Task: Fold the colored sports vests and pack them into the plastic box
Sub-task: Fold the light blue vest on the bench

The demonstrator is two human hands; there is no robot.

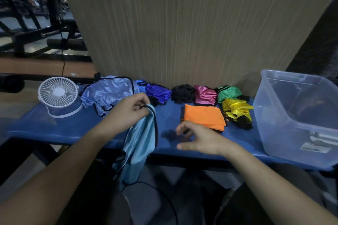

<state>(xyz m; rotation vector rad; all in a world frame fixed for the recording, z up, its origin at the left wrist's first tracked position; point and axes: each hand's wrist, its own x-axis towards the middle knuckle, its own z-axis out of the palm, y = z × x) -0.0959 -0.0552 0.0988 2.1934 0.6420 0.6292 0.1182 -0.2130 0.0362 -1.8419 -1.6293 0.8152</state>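
My left hand [128, 113] pinches the black-trimmed edge of a light blue vest [140, 140], which hangs down over the table's front edge. My right hand [197, 137] hovers over the blue table [73, 128] with relaxed, spread fingers, holding nothing, just in front of a folded orange vest [203, 117]. Behind it lie crumpled vests: pale blue [108, 93], purple [158, 93], black [182, 93], pink [204, 95], green [228, 92] and yellow [236, 110]. A clear plastic box [300, 115] stands at the right with nothing visible inside.
A small white desk fan [58, 95] stands at the table's left end. A tall cardboard-coloured panel [182, 23] rises right behind the vests. Black cables hang below the table's front edge. Dark gym equipment fills the far left background.
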